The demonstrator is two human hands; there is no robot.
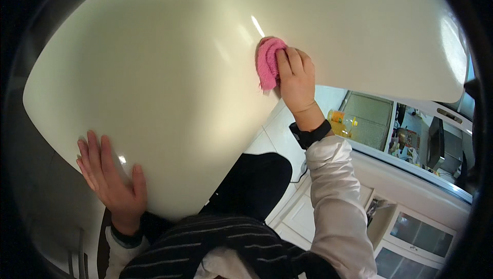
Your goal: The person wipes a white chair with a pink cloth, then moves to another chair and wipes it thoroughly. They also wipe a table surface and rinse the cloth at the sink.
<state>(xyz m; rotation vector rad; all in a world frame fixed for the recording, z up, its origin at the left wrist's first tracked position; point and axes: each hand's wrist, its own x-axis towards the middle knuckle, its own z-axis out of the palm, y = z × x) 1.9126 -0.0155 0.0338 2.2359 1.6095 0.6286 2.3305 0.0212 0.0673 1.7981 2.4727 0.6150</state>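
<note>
A large, glossy cream-white surface (pixel 154 78) with rounded edges, its kind not certain, fills the upper and left part of the view. My right hand (pixel 298 78) presses a folded pink terry cloth (pixel 269 61) on it near its lower right edge, fingers bent over the cloth. A black band (pixel 311 134) circles my right wrist. At the lower left, my left hand (pixel 115 178) rests with fingers spread on the rim of the same surface, holding nothing. The tip of its thumb lies on the surface.
Right of my right forearm stands a plastic bottle of yellow liquid (pixel 341 123) beside a glass pane (pixel 368 115). Beyond the pane are cluttered household items. White cabinets with glass doors (pixel 420 234) stand at the lower right; pale floor tiles (pixel 265 140) show below the surface.
</note>
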